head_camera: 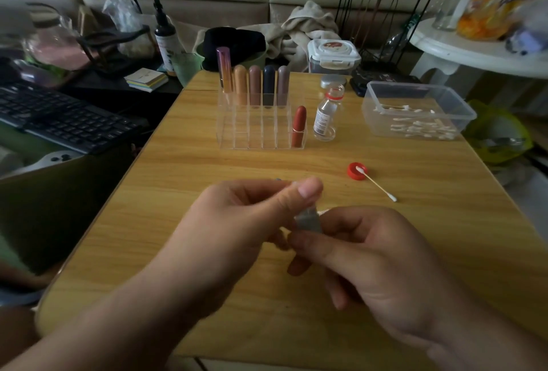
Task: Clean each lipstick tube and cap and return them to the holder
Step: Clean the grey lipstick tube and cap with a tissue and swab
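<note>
Grey lipstick tube (pixel 308 221) — blurred, pinched by left hand (pixel 237 222), gripped by right hand (pixel 373 261)

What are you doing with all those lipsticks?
A person is cleaning lipsticks at a wooden table. The left hand and right hand both pinch a small grey piece, too blurred to tell tube from cap. Behind, the clear holder has five lipsticks in its back row and a red lipstick at the front right corner. An open bottle stands beside it; a red cap lies nearer, with a cotton swab resting on it.
</note>
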{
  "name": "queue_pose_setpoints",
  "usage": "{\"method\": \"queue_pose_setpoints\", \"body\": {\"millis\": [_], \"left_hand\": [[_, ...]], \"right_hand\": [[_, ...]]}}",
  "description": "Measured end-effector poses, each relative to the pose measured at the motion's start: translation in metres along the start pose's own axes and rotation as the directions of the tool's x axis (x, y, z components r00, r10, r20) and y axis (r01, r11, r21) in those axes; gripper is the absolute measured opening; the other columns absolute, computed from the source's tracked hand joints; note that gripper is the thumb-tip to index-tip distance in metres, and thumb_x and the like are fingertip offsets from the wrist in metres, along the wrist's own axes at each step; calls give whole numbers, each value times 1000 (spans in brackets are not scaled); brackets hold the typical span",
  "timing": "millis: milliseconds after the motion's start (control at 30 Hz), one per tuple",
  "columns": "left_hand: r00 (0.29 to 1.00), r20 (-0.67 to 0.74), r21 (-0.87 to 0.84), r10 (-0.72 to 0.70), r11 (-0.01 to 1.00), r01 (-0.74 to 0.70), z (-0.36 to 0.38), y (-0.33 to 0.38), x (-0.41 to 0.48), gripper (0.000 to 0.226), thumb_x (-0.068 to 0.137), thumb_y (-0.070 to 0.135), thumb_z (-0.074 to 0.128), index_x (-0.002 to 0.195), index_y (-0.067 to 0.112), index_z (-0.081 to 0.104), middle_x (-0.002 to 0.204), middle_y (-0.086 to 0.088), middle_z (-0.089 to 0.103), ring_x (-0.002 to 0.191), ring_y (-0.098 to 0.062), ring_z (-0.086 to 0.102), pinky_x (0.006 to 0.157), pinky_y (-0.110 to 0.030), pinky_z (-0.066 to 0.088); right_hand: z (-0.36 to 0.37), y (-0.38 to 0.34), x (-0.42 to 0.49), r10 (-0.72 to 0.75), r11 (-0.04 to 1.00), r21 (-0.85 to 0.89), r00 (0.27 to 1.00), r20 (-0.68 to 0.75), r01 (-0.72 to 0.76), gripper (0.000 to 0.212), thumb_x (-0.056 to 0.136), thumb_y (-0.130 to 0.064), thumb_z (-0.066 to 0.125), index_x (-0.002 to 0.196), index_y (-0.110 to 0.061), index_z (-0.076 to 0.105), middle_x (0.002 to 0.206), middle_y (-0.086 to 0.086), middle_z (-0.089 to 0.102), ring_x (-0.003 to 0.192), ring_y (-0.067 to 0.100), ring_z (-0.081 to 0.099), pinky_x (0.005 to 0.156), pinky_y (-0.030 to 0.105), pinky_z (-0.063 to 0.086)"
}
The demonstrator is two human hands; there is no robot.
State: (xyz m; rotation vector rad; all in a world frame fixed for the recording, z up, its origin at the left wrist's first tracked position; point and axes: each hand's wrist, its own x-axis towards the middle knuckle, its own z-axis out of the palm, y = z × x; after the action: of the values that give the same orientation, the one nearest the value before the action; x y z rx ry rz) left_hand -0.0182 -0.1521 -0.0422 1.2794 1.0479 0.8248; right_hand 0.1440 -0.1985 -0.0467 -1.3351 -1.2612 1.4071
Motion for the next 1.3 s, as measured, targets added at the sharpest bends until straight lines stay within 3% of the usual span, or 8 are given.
{"method": "queue_pose_setpoints", "body": {"millis": [167, 300, 433, 533, 600, 733, 1133, 1300], "left_hand": [[938, -239, 500, 250, 860, -102, -26, 16, 12, 44, 69, 63, 57, 106, 40, 65, 81, 23, 66, 72, 7, 61, 58, -16, 44], [976, 29, 809, 214, 568, -148, -23, 0, 31, 67, 77, 54, 62, 138, 57, 33, 118, 33, 46, 87, 7, 56, 63, -12, 48], [980, 74, 835, 187, 525, -163, -16, -14, 44, 38, 91, 38, 64, 126, 48, 54, 105, 28, 56, 86, 8, 53, 67, -8, 42], [979, -141, 711, 148, 704, -4, -19, -20, 51, 26, 93, 34, 65, 118, 39, 64, 88, 23, 61, 83, 2, 59, 66, -11, 42], [968, -235, 148, -82, 982, 119, -20, -15, 49, 23, 94, 26, 64, 116, 24, 70, 90, 6, 74, 83, -9, 70, 69, -21, 53], [969, 26, -570, -244, 793, 215, -13, -13, 34, 30, 87, 12, 60, 113, -1, 67, 90, -18, 71, 81, -26, 71, 71, -33, 62], [999, -16, -269, -44, 962, 38, -11, -16, 17, 42, 75, 18, 71, 116, 13, 67, 99, -14, 76, 91, -27, 73, 79, -38, 54], [1000, 10, -171, 6, 985, -4, -12, -16, 15, 31, 75, 20, 72, 104, 10, 67, 99, -15, 76, 92, -30, 72, 83, -44, 54]], "right_hand": [[-17, -3, 4, -124, 992, -27, 986, -113, 121, 27, 79, -31, 71, 78, -4, 73, 51, -5, 64, 42, 13, 44, 50, 16, 42], [-23, -3, 8, -126, 991, -54, 982, -139, 119, 30, 77, -38, 69, 83, -8, 74, 73, 4, 74, 47, 16, 45, 57, 27, 45], [-24, -1, 10, -126, 988, -107, 984, -129, 112, 29, 80, -36, 69, 78, -8, 74, 66, 5, 70, 48, 16, 44, 52, 26, 41], [-26, 3, 10, -107, 979, -184, 987, -119, 84, 34, 82, -43, 70, 74, -10, 73, 57, 15, 61, 48, 17, 45, 55, 33, 42], [-26, 5, 10, -94, 972, -226, 989, -115, 66, 36, 82, -46, 68, 70, -11, 71, 50, 8, 55, 47, 15, 45, 56, 34, 41], [-21, 3, 8, -62, 967, -247, 998, -21, 55, 32, 82, -45, 68, 70, -15, 71, 59, 5, 65, 48, 6, 50, 53, 25, 39], [-19, 2, 8, 9, 966, -260, 999, 31, -1, 22, 83, -38, 73, 94, -20, 72, 66, 4, 70, 45, 3, 53, 51, 23, 38], [-13, 5, 7, -69, 961, -270, 998, -12, 63, 57, 81, -37, 75, 125, -45, 41, 78, 10, 74, 52, 19, 65, 47, 20, 43]]}}
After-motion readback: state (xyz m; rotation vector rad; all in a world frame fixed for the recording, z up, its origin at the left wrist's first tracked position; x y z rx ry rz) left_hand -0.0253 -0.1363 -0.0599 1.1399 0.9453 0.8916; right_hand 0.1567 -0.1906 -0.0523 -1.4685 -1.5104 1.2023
